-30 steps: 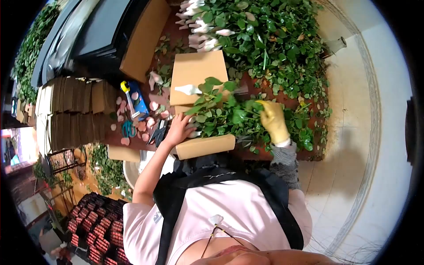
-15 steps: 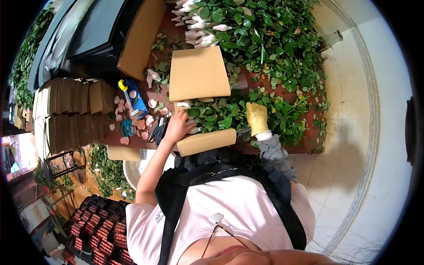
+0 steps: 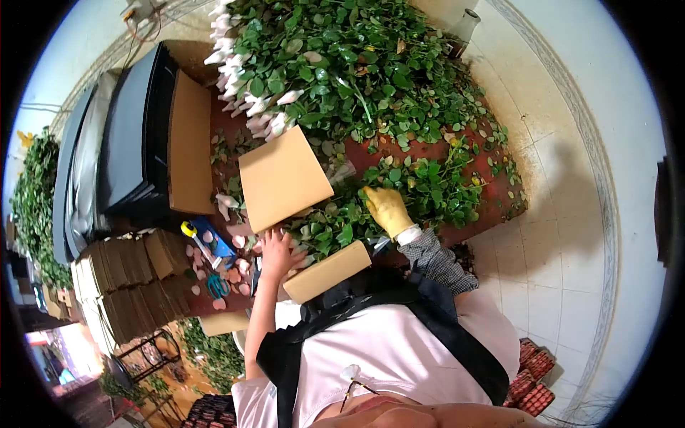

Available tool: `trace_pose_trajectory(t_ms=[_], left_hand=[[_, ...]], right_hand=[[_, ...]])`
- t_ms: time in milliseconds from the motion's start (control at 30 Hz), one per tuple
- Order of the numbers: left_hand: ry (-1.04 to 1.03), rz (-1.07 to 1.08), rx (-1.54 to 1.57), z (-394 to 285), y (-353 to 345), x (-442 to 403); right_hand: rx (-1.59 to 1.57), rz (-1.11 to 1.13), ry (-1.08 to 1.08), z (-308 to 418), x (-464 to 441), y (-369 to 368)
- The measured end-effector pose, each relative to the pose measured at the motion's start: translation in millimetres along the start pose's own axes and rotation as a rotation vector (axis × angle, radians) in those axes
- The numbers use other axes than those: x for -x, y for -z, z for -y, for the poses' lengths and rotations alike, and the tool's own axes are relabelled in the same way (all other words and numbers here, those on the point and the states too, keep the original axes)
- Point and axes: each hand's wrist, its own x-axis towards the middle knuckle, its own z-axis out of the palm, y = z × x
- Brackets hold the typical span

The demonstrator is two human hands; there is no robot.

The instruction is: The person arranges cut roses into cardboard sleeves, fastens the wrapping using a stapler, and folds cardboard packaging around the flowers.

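A bunch of leafy rose stems (image 3: pixel 435 187) lies across the table in front of me, partly between a folded corrugated cardboard sheet (image 3: pixel 285 178) and its turned-up near flap (image 3: pixel 328 271). My bare left hand (image 3: pixel 278 251) rests at the bunch's flower end, fingers apart, touching the cardboard's lower edge; the blooms under it are mostly hidden. In a yellow glove, my right hand (image 3: pixel 387 211) is closed over the leafy stems to the right of the cardboard. Its fingertips are hidden among the leaves.
A large pile of roses (image 3: pixel 357 64) with white-sleeved heads covers the back of the table. To the left are a tape dispenser (image 3: pixel 220 239), teal-handled scissors (image 3: pixel 217 287), loose petals, stacked cardboard pieces (image 3: pixel 128 285) and a big box (image 3: pixel 189 143). A glass bottle (image 3: pixel 464 32) stands far right.
The whole view has tilted with my head. My left fingers have spread at the cardboard's edge. My gloved right hand sits closer to the cardboard, over the stems.
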Motion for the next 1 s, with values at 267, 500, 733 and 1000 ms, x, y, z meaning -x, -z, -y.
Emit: trace_pose_trajectory(t_ms=[267, 500, 733, 1000], left_hand=[[-0.006, -0.122, 0.166, 4, -26, 19], [0.020, -0.116, 0.254, 0, -16, 15], [0.045, -0.104, 0.240, 1, -20, 18], [0.078, -0.087, 0.296, -5, -13, 13]], right_hand=[[-0.199, 0.261, -0.122, -42, 9, -48], [-0.600, 0.567, -0.126, -56, -141, 47], [-0.332, -0.682, 0.395, -9, -363, 143], [0.288, -0.474, 0.055, -13, -377, 33]])
